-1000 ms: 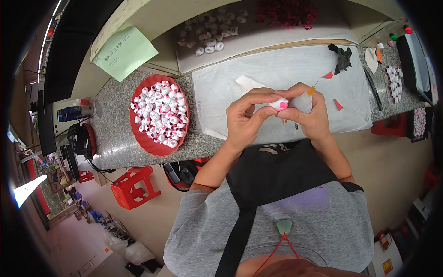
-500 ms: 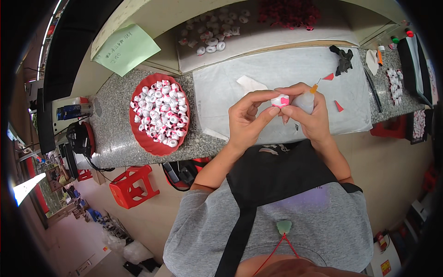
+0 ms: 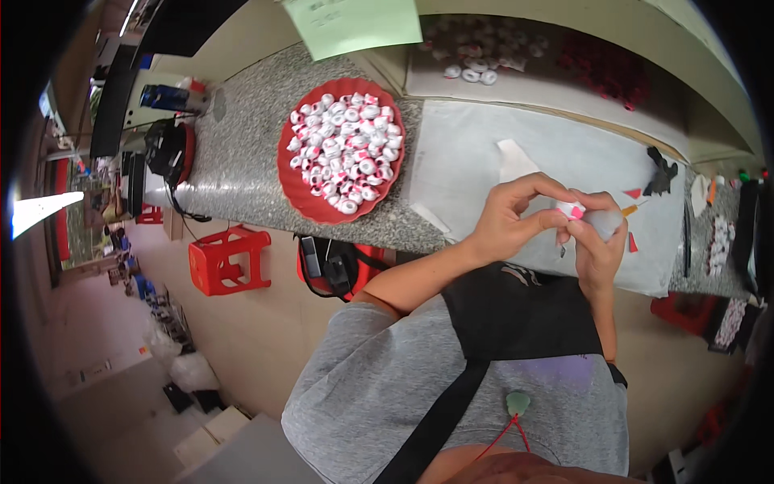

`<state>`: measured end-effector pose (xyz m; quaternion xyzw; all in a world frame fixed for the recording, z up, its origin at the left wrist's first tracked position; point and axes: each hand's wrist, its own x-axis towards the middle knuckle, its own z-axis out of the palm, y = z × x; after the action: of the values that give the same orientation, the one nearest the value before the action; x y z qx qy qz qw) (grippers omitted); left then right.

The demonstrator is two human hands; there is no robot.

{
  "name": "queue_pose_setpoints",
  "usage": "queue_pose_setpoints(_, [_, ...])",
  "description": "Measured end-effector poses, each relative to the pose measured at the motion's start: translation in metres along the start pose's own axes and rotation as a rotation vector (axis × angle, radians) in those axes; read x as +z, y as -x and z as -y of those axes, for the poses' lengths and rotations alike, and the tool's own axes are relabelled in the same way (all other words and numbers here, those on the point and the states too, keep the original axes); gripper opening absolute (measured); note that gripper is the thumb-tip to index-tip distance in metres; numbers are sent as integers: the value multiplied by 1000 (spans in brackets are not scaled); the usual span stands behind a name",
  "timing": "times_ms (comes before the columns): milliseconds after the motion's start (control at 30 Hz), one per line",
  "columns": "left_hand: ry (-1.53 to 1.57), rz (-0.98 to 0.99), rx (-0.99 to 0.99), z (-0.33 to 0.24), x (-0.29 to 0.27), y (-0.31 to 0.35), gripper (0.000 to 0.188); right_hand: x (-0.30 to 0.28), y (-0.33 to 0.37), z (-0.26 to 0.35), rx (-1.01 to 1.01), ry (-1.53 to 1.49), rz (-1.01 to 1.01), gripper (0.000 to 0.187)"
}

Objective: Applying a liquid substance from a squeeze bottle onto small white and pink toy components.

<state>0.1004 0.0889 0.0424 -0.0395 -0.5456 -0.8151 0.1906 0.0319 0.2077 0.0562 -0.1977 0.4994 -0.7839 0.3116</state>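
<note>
Between the fingertips of my left hand [image 3: 522,216] is a small white ring-like piece [image 3: 569,210] with a pink patch. My right hand [image 3: 598,256] has its thumb and fingertips against the same piece. Tucked in the right hand is a translucent squeeze bottle [image 3: 605,223] with an orange needle tip [image 3: 630,210], which points away to the right. Both hands are over a white paper sheet [image 3: 459,149]. Red scraps [image 3: 632,242] lie on it beside the right hand. The far side of the piece is hidden by fingers.
A red scalloped tray [image 3: 289,181] heaped with white-and-pink pieces [image 3: 347,149] stands on the granite counter to the left. A shelf behind holds white rings [image 3: 472,74] and dark red bits [image 3: 605,68]. Black crumpled material [image 3: 661,171] lies at the right. Red stools [image 3: 230,262] are below.
The view has swung, so the counter, tray and hands appear farther right. Both hands still hold the piece together, and its pink patch shows at a different angle.
</note>
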Motion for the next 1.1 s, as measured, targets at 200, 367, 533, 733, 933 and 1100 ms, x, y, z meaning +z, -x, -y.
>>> queue_pose_setpoints(200, [125, -100, -113, -6, -9, 8, 21, 8, -10, -7, 55, 41, 60, 21])
queue_pose_setpoints(367, [-37, -191, -37, -9, -11, 18, 21, 15, -13, -18, 75, 54, 102, 20])
queue_pose_setpoints(533, [-397, -391, 18, -11, -35, 33, 18, 26, -23, -31, 176, 152, 156, 29])
queue_pose_setpoints(733, [-1524, -736, 53, -56, -118, 59, 32, -3, -27, -26, 176, 225, 94, 44])
queue_pose_setpoints(933, [-1384, -223, 375, -14, -89, -55, 27, -16, -26, -11, 32, 193, -41, 46])
queue_pose_setpoints(1100, [-1473, 13, 325, 69, -92, -179, 24, -34, -5, -3, -39, 134, -74, 43])
